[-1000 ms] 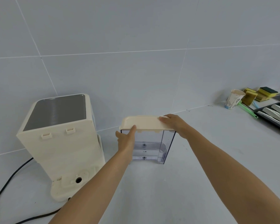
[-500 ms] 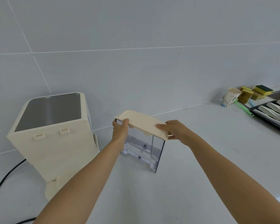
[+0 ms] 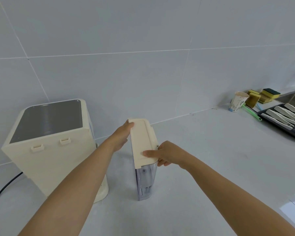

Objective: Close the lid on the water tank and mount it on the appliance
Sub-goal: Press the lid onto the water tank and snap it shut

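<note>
A clear plastic water tank (image 3: 146, 181) stands on the counter with its narrow end toward me. Its cream lid (image 3: 142, 140) lies along its top. My left hand (image 3: 122, 135) grips the lid's far end. My right hand (image 3: 163, 155) holds the near end, thumb on top of the lid and fingers against the tank's right side. The cream appliance (image 3: 48, 143), with a grey metal top and two small clips on its back face, stands just left of the tank. My left forearm hides the appliance's base.
A black power cord (image 3: 5, 186) runs from the appliance to the left. At the back right are a paper cup (image 3: 238, 101), yellow sponges (image 3: 262, 96), a green-handled tool (image 3: 251, 113) and a black tray of white utensils (image 3: 283, 120). A tiled wall rises behind.
Both hands have turned the tank about a quarter turn, from broadside to end-on, and brought it closer to the appliance. The lid went from tilted to lying flat along the tank.
</note>
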Demonstrator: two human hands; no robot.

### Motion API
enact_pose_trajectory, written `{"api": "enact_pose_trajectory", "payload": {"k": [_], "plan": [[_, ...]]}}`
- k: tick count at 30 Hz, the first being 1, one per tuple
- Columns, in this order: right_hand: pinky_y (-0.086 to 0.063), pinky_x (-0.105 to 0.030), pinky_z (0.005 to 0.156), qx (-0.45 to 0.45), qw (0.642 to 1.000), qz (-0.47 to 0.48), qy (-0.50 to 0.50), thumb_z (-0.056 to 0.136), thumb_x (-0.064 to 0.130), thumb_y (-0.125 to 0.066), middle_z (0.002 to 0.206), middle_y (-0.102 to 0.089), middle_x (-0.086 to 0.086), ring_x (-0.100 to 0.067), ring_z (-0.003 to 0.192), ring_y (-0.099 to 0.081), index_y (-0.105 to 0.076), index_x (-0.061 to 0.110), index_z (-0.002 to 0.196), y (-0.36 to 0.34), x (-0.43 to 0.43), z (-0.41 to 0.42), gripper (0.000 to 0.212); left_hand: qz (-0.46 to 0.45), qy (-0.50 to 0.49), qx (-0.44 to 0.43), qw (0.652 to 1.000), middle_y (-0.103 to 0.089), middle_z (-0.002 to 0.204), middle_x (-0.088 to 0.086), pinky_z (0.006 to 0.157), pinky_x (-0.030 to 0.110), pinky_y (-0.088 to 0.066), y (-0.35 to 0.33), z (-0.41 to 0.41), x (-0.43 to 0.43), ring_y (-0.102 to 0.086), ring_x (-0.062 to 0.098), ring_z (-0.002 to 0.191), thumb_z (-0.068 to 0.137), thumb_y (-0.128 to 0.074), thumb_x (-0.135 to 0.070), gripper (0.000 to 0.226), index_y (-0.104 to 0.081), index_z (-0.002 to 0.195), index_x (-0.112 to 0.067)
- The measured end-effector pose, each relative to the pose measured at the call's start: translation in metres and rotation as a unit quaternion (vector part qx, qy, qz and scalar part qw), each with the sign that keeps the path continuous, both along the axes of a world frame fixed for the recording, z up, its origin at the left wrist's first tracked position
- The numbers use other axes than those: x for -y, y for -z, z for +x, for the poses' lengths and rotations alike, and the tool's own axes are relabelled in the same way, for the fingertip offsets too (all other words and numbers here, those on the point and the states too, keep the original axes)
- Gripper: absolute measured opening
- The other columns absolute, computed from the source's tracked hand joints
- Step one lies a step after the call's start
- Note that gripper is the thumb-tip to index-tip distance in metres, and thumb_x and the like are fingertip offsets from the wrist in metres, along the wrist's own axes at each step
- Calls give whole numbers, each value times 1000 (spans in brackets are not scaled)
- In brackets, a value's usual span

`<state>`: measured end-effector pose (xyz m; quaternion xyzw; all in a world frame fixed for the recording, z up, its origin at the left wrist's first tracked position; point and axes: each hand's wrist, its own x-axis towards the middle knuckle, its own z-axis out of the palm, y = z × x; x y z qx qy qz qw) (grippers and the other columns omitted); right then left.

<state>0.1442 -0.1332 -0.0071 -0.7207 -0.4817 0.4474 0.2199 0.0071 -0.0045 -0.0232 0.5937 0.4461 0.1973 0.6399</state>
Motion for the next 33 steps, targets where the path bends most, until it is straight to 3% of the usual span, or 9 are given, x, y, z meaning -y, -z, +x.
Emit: {"api": "enact_pose_trajectory", "payload": {"k": [4,7,10,13,15,20,24,29,33], "plan": [[-42,-21,62,23,999,-18,-21,71,57,-61,76,-60,-1,-12,67,-57,-59,7,84,-2,-1,-3,52,74,-4,-58,996,-27,151,1,114,39,-17,-3,-3,3,-26,19,136,93,-28,-41,50,-20,140,-27],[-47,-26,73,53,998,-28,-25,75,62,-52,107,-64,-7,-17,84,-60,-56,2,110,-11,-7,4,70,148,-47,-85,984,-12,154,-1,112,36,-16,-9,-6,7,-16,19,140,92,-28,-44,58,-4,142,-25],[-44,-35,94,60,998,10,13,77,63,-48,132,-49,-10,-23,104,-57,-23,5,140,-22,-23,13,89,221,-65,-86,969,-16,154,0,112,34,-16,-18,-10,17,-16,18,140,92,-33,-40,57,-12,142,-20],[-26,-39,111,56,996,70,11,81,60,-44,152,-26,-8,-27,134,-34,-9,13,144,-29,-43,14,87,311,-46,-104,944,-32,148,3,105,27,-22,-25,-14,38,-28,18,135,90,-44,-33,52,-29,136,-16],[-23,-39,110,64,993,98,0,84,56,-42,153,-24,-9,-27,138,-25,-10,12,144,-32,-57,8,81,352,-20,-115,929,-41,142,4,101,25,-26,-26,-15,55,-35,19,130,87,-48,-29,48,-37,132,-14],[-24,-37,109,127,986,91,-51,88,50,-39,151,-27,-9,-26,138,-27,-24,10,142,-33,-85,-12,68,444,51,-158,881,-50,133,4,92,29,-36,-29,-13,94,-44,19,120,85,-51,-31,43,-45,125,-14],[-32,-39,104,174,977,85,-89,89,47,-39,141,-42,-17,-32,129,-40,-41,0,129,-35,-98,-24,62,453,134,-216,854,-41,142,0,96,40,-40,-26,-4,111,-35,16,129,84,-50,-39,50,-40,130,-19],[-31,-35,101,201,970,90,-104,84,46,-49,145,-39,-5,-25,130,-37,-37,17,135,-27,-106,-31,60,529,210,-257,781,-51,130,11,84,44,-47,-24,0,115,-38,21,125,88,-47,-28,40,-48,123,-9],[-35,-35,97,210,967,110,-91,82,42,-51,138,-47,-4,-24,121,-45,-43,22,130,-23,-107,-31,52,556,192,-251,769,-52,130,9,82,39,-46,-19,-1,113,-37,18,129,90,-41,-19,30,-55,110,-3]]}}
